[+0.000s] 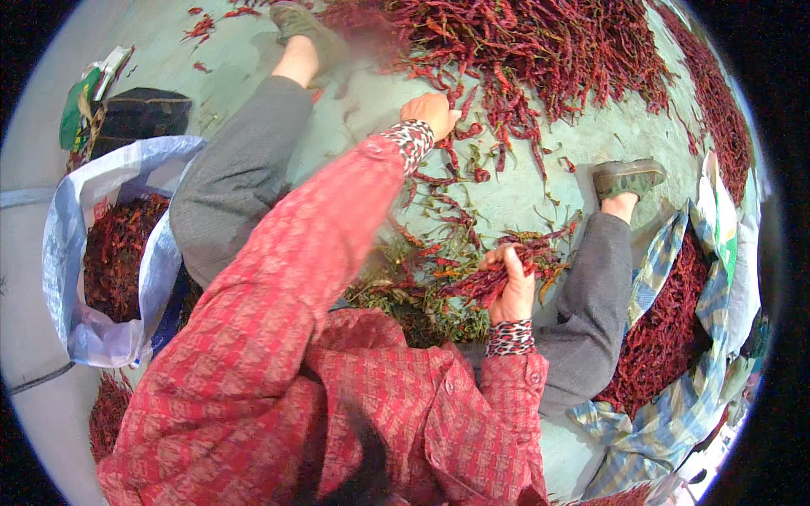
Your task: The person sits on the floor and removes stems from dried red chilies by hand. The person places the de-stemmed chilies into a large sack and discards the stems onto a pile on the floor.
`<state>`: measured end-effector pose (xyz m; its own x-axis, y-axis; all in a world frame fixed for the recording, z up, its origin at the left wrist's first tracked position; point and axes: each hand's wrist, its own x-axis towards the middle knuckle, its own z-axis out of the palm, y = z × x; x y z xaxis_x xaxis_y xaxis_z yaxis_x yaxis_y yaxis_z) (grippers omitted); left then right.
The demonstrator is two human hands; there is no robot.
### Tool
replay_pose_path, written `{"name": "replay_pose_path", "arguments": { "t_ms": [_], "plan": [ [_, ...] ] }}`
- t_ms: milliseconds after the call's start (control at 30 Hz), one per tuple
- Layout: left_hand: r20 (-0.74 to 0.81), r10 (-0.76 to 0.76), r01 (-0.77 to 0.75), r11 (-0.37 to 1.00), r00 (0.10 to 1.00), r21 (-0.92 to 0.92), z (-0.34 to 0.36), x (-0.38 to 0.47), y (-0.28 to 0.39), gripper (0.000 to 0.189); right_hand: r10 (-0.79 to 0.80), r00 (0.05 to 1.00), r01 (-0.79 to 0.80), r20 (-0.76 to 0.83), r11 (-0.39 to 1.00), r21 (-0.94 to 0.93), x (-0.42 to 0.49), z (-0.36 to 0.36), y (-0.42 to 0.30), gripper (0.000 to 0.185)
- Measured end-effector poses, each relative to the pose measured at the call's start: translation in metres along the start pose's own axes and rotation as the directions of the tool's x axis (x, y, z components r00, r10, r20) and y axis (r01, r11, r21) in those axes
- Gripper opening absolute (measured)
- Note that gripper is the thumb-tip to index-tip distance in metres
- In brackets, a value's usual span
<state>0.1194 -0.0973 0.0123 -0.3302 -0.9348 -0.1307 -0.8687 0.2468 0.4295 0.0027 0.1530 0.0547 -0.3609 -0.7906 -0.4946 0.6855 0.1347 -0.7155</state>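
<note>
My right hand (514, 284) grips a bunch of dried red chili peppers (471, 284), low between my legs, with some stems poking out past the fingers. Stretched forward, my left hand (431, 115) is curled beside several loose chilies (468, 131) at the near edge of a large heap of dried red chilies (525, 44). Its fingertips are turned away from view, so whether it pinches a chili cannot be seen. Below and between the hands, scattered chilies and green-brown stems (436, 319) lie on the pale green floor (373, 114).
A white woven sack (63, 253) holding dark red chili pieces stands at my left, near a black container (142, 117). At my right, a blue-and-beige checked sack (712, 354) contains red chilies. Another chili pile (721, 107) runs along the far right. My outstretched legs flank the work area.
</note>
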Motion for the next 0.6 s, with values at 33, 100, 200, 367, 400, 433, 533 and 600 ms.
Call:
{"name": "replay_pose_path", "arguments": {
  "t_ms": [33, 100, 200, 367, 400, 433, 533, 600],
  "plan": [
    [0.006, -0.071, 0.071, 0.997, 0.997, 0.038, 0.003, 0.007, 0.006, 0.033, 0.015, 1.000, -0.015, -0.018, 1.000, 0.003, -0.001, 0.000, 0.001, 0.011],
    [0.139, -0.075, 0.068, 0.996, 0.987, 0.057, 0.018, 0.009, 0.007, 0.033, -0.001, 0.995, 0.000, -0.101, 1.000, -0.004, 0.000, -0.001, -0.001, 0.013],
    [0.318, 0.203, -0.208, 0.978, 0.926, -0.017, 0.016, -0.016, 0.000, 0.029, -0.010, 0.992, 0.015, -0.123, 0.999, 0.042, 0.010, -0.007, -0.005, 0.019],
    [0.094, 0.206, -0.192, 0.972, 0.974, -0.136, -0.024, -0.066, -0.022, 0.028, -0.044, 0.993, 0.049, -0.105, 0.998, 0.044, 0.011, 0.005, 0.003, 0.018],
    [0.069, 0.233, -0.213, 0.951, 0.970, -0.225, -0.031, -0.082, -0.019, 0.028, -0.034, 0.997, 0.036, -0.067, 0.999, 0.024, 0.010, 0.011, 0.004, 0.019],
    [0.047, 0.269, -0.240, 0.916, 0.962, -0.321, -0.033, -0.096, -0.013, 0.027, -0.029, 0.999, 0.029, -0.043, 1.000, 0.001, 0.009, 0.016, 0.004, 0.020],
    [0.230, 0.355, -0.175, 0.810, 0.906, -0.560, -0.034, -0.145, 0.001, 0.024, -0.016, 1.000, 0.016, -0.014, 0.998, 0.066, 0.010, 0.029, 0.011, 0.023],
    [0.268, 0.429, -0.225, 0.799, 0.863, -0.558, -0.027, -0.167, 0.012, 0.023, 0.031, 0.999, -0.030, -0.025, 0.998, 0.054, 0.008, 0.028, 0.012, 0.024]
  ]
}}
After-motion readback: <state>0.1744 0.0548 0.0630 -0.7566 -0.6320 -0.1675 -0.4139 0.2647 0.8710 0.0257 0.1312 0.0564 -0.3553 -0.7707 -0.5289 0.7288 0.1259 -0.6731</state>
